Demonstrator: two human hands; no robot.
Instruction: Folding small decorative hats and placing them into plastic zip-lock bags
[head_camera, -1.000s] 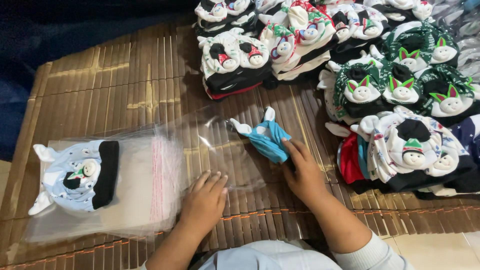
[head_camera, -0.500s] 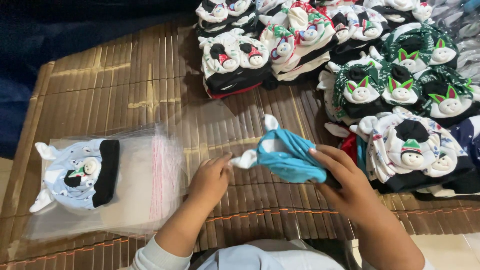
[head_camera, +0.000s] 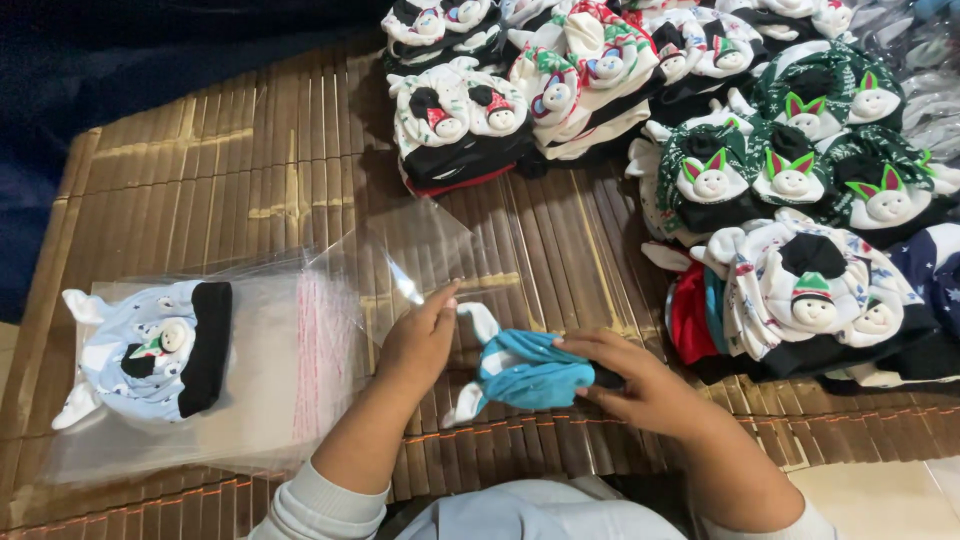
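One head camera is looking steeply down, close over the mat, facing forward toward the hat piles.

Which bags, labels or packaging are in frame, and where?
Clear plastic bag: flat on the bamboo mat at left, with red marking on it; a pale blue and black hat lies on its left part.
Loose clear bag: mid-mat, just above the left hand.
Clear bags: top right corner, partly cut off.
No labels, signs or screens show.
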